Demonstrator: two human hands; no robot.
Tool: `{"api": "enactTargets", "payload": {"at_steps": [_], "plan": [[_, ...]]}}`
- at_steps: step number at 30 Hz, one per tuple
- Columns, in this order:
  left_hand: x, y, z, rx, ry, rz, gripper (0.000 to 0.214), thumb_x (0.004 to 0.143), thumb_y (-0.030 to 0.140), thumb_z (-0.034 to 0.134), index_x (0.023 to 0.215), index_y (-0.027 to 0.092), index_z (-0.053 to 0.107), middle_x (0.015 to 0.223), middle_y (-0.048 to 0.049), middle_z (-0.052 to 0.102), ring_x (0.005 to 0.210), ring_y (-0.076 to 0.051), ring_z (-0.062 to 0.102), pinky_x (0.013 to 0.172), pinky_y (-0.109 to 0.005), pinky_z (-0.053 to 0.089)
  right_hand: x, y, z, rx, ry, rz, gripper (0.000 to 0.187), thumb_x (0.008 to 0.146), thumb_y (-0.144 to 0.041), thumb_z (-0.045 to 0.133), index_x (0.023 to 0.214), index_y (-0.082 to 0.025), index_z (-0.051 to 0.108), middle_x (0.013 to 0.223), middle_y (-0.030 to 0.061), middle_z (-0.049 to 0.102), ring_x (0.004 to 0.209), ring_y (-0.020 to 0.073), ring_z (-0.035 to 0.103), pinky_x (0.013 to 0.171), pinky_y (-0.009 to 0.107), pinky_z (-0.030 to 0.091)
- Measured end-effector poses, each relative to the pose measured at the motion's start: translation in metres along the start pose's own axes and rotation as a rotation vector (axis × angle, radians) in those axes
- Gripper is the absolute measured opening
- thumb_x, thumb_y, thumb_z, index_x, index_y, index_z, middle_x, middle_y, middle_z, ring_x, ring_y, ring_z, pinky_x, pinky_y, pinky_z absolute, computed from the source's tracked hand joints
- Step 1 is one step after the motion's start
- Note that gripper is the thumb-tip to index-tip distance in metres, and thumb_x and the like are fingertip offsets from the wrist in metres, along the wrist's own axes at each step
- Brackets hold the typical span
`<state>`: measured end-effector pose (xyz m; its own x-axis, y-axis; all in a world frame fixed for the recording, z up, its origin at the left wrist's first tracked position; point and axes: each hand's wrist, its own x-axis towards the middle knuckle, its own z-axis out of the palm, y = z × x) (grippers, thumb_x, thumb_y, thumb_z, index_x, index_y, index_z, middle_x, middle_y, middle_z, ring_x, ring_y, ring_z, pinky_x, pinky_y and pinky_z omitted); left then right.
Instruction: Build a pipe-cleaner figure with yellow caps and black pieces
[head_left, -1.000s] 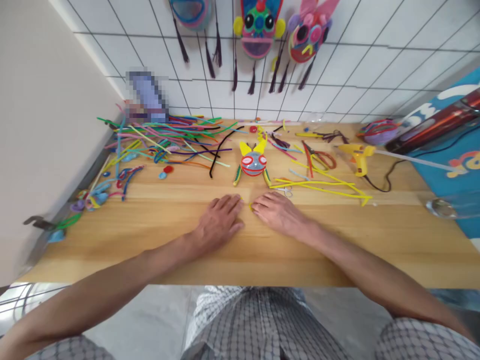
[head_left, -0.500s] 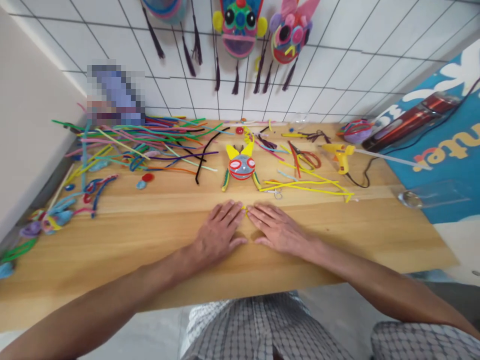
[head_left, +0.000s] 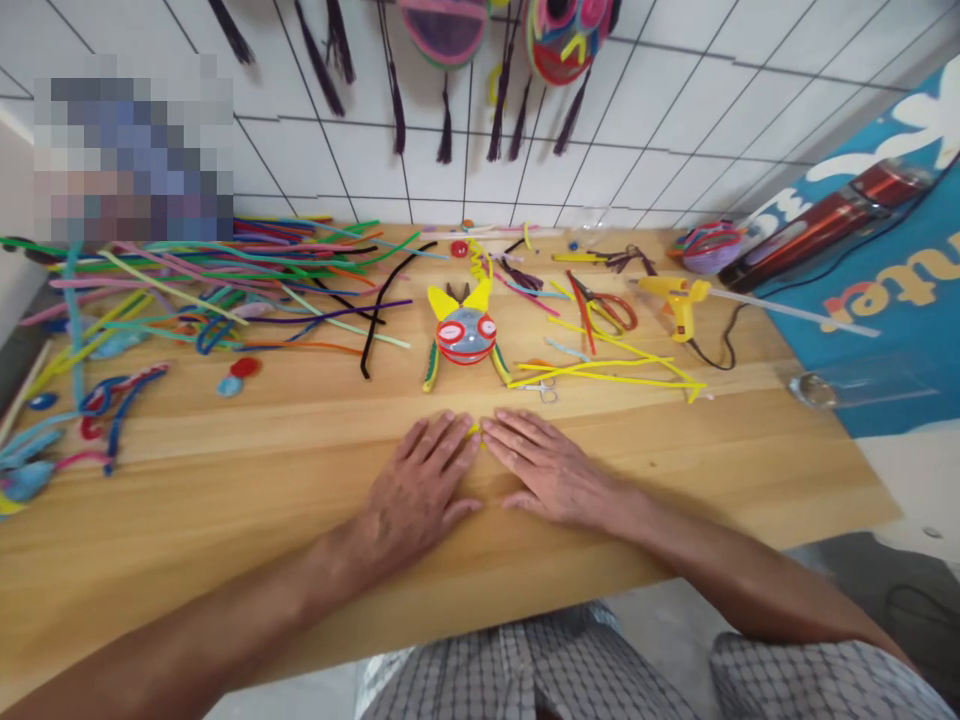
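My left hand (head_left: pixel 421 482) lies palm down on the wooden table (head_left: pixel 675 470), fingers stretched out and thumb apart. Opposite it my right hand (head_left: pixel 546 466) rests flat in the same way, its fingertips close to those of the left. Between the two sets of fingertips shows a small yellow piece (head_left: pixel 475 429), mostly hidden, perhaps of pipe cleaner. Just beyond the hands sits a decorated mask (head_left: pixel 466 337) with yellow ears, red-ringed eyes and a grey face. Right of it lie small scissors (head_left: pixel 546 388) and several yellow pipe cleaners (head_left: pixel 607 371).
A heap of coloured pipe cleaners (head_left: pixel 247 270) covers the back left. Farther right are orange-handled scissors (head_left: pixel 611 312), a yellow glue gun (head_left: pixel 681 305) with its cord, and a dark red thermos (head_left: pixel 825 228). Decorated masks with dark tassels (head_left: pixel 446 130) hang on the tiled wall.
The camera view has shifted, so the table items appear farther left and the wall masks higher. Both hands stay flat around the yellow piece, with the fingertips slightly nearer each other.
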<state>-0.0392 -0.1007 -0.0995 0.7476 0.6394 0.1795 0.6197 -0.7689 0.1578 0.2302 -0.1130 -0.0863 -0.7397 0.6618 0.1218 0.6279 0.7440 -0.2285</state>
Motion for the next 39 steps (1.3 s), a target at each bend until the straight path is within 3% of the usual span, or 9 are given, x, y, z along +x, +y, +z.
{"api": "enactTargets", "payload": {"at_steps": [8,11,14,17,21,24,29,34,39], "plan": [[0.000,0.002,0.002,0.011,0.020,-0.030,0.077,0.101,0.061,0.055,0.160,0.013,0.047,0.165,-0.0186,0.047,0.155,-0.038,0.040,0.128,-0.053,0.031,-0.004,0.002,0.003,-0.027,0.010,-0.018,0.075,0.102,-0.057,0.060,0.159,-0.010,0.048,0.159,0.0193,0.055,0.154,0.0361,0.043,0.125,0.058,0.041],[0.003,0.004,-0.001,-0.007,-0.042,0.011,0.082,0.102,0.064,0.051,0.165,0.014,0.038,0.169,-0.0160,0.042,0.159,-0.035,0.035,0.130,-0.053,0.026,-0.007,0.005,0.007,-0.032,0.044,-0.033,0.078,0.101,-0.051,0.062,0.163,-0.007,0.041,0.160,0.0213,0.054,0.153,0.0378,0.045,0.124,0.059,0.043],[0.006,0.005,-0.004,-0.045,-0.131,-0.004,0.084,0.102,0.067,0.047,0.165,0.013,0.037,0.170,-0.0149,0.040,0.161,-0.032,0.032,0.132,-0.052,0.024,-0.006,0.010,0.009,-0.011,0.085,-0.060,0.080,0.103,-0.044,0.060,0.169,-0.013,0.028,0.161,0.0189,0.053,0.153,0.0367,0.045,0.122,0.060,0.045],[0.006,0.005,-0.005,-0.073,-0.151,-0.038,0.082,0.102,0.067,0.049,0.163,0.013,0.040,0.171,-0.0149,0.038,0.163,-0.031,0.029,0.133,-0.052,0.021,-0.004,0.010,0.006,-0.003,0.166,-0.095,0.075,0.104,-0.038,0.060,0.169,-0.016,0.029,0.156,0.0185,0.058,0.147,0.0366,0.053,0.116,0.059,0.051],[0.003,0.001,-0.005,-0.150,-0.050,-0.036,0.079,0.101,0.065,0.052,0.160,0.013,0.044,0.170,-0.0183,0.040,0.162,-0.034,0.030,0.131,-0.055,0.028,-0.003,0.006,-0.002,0.090,0.351,-0.029,0.048,0.101,-0.017,0.063,0.148,-0.026,0.060,0.128,0.0118,0.078,0.114,0.0275,0.076,0.098,0.045,0.063],[-0.001,-0.006,-0.006,-0.238,0.087,-0.005,0.064,0.104,0.054,0.055,0.154,0.014,0.051,0.165,-0.0191,0.046,0.159,-0.033,0.037,0.128,-0.053,0.037,-0.005,0.005,-0.005,0.172,0.464,0.052,0.032,0.099,-0.007,0.062,0.120,-0.028,0.073,0.099,0.0036,0.083,0.087,0.0208,0.081,0.082,0.035,0.066],[-0.001,-0.010,-0.010,-0.303,0.304,0.126,0.036,0.104,0.034,0.059,0.131,0.011,0.065,0.138,-0.0172,0.071,0.141,-0.031,0.059,0.119,-0.049,0.050,-0.007,0.009,-0.005,0.212,0.503,0.173,0.020,0.103,-0.013,0.061,0.112,-0.024,0.074,0.097,0.0027,0.085,0.083,0.0168,0.081,0.080,0.028,0.065],[0.001,-0.006,-0.014,-0.299,0.349,0.169,0.030,0.104,0.030,0.059,0.127,0.013,0.066,0.131,-0.0152,0.074,0.130,-0.028,0.066,0.114,-0.047,0.055,-0.007,0.009,-0.006,0.241,0.516,0.270,0.023,0.106,-0.015,0.054,0.114,-0.022,0.074,0.102,0.0039,0.084,0.090,0.0166,0.082,0.085,0.027,0.064],[0.002,-0.006,-0.015,-0.318,0.394,0.201,0.023,0.103,0.025,0.061,0.121,0.014,0.068,0.126,-0.0126,0.077,0.123,-0.027,0.069,0.110,-0.045,0.056,-0.007,0.007,-0.007,0.312,0.489,0.320,0.019,0.107,-0.028,0.057,0.101,-0.023,0.074,0.084,0.0006,0.083,0.074,0.0159,0.079,0.074,0.025,0.061]]}}
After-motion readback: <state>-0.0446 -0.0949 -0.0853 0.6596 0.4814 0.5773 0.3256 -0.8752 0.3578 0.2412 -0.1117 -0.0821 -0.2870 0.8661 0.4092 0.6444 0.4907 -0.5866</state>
